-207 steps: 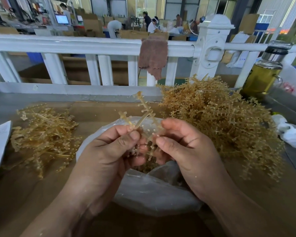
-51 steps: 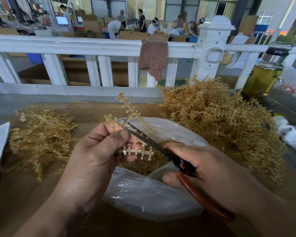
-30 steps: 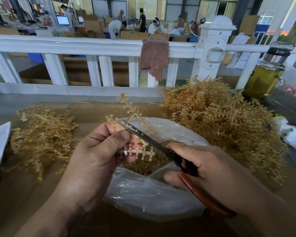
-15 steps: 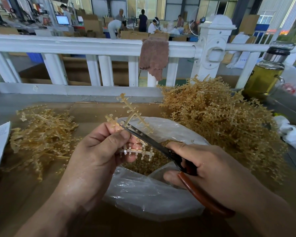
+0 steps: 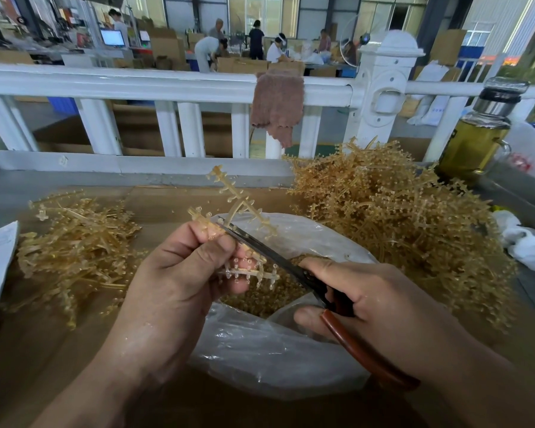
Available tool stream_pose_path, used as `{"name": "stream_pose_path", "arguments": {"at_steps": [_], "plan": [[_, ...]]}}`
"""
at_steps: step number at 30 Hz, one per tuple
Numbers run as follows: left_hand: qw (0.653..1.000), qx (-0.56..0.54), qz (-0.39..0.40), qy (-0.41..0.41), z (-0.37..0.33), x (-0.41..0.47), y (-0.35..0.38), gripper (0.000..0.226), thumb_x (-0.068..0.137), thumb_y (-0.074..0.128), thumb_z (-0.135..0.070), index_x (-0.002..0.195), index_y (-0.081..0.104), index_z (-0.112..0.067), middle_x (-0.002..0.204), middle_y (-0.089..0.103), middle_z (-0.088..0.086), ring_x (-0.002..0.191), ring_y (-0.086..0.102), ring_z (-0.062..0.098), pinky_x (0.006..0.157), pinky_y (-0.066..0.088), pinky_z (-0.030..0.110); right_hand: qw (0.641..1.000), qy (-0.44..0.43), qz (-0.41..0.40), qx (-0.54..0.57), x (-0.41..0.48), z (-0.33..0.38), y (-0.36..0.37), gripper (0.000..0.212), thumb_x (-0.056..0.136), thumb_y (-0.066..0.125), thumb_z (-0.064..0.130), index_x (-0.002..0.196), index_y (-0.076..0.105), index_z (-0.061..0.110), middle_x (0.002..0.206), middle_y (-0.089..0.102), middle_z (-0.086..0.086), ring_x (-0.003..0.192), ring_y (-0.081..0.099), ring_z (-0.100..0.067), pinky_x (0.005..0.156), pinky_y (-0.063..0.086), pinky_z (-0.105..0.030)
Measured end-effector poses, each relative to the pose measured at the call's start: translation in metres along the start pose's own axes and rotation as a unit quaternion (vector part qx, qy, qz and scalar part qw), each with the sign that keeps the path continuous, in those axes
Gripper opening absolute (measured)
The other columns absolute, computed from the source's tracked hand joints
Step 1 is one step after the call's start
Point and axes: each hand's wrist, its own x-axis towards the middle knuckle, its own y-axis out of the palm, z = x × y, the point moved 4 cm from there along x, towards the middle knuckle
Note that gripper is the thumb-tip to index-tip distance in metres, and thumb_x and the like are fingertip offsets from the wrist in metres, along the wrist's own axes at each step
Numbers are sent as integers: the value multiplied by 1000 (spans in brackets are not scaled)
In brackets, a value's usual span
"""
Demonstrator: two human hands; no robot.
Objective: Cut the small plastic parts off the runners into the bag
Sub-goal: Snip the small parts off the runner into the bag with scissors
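Brown worktop (image 5: 44, 350), with a white railing (image 5: 136, 84) behind it. We note a clear plastic bag (image 5: 260, 359) with small cut parts (image 5: 272, 295) lying inside. Above the bag's mouth the left hand (image 5: 179, 288) pinches a branched runner (image 5: 238, 211). The right hand (image 5: 383, 307) grips red-handled scissors (image 5: 275, 254), blades laid across that runner. Right of the bag we see a big heap of runners (image 5: 399, 230), and left of it a smaller pile (image 5: 74, 251).

At centre, a runner (image 5: 233, 193) of translucent amber plastic, smooth and faintly glossy; below it a bag (image 5: 275, 353) of thin clear plastic film, crinkled and shiny; scissors (image 5: 269, 255) with dull dark metal blades and glossy red-brown coated handles; upper centre, a nubbly brown cloth (image 5: 277, 103) on a glossy white-painted railing (image 5: 136, 84); far right, a glass bottle (image 5: 473, 143) with a metal collar; lower left, a matt brown tabletop (image 5: 19, 359)
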Motion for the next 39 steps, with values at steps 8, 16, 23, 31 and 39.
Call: {"name": "stream_pose_path", "arguments": {"at_steps": [8,16,23,31,39], "plan": [[1000,8,12,-3,2,1,-2,19,70,84,-36,79,73,-23,83,72,4,75,69,12,59,56,25,1000,-1,7,-25,1,-1,0,49,83,56,72,116,59,36,79,58,13,66,58,-8,51,37,-16],[999,13,31,0,4,1,-2,18,74,83,-35,82,74,-23,84,72,3,76,68,12,60,56,25,1000,2,9,-17,1,-2,1,56,81,51,77,118,59,36,79,58,12,68,59,-9,51,39,-18],[1000,13,22,-6,3,1,-3,26,71,88,-40,81,73,-21,83,71,4,75,68,12,60,56,27,1000,4,8,-21,1,0,-1,57,80,50,78,119,59,37,78,56,11,69,58,-11,52,39,-21],[1000,5,13,-11,6,2,-3,13,76,81,-27,83,73,-19,82,71,5,73,68,12,58,56,25,1000,12,15,-13,0,0,-1,63,76,44,83,125,50,43,87,60,15,72,61,-5,56,44,-21],[1000,-2,20,-3,4,2,-4,27,77,83,-41,88,73,-19,86,71,7,77,69,16,61,56,28,1000,1,0,-21,0,-4,0,64,78,42,85,124,48,41,87,60,15,74,61,-5,59,46,-24]]}}
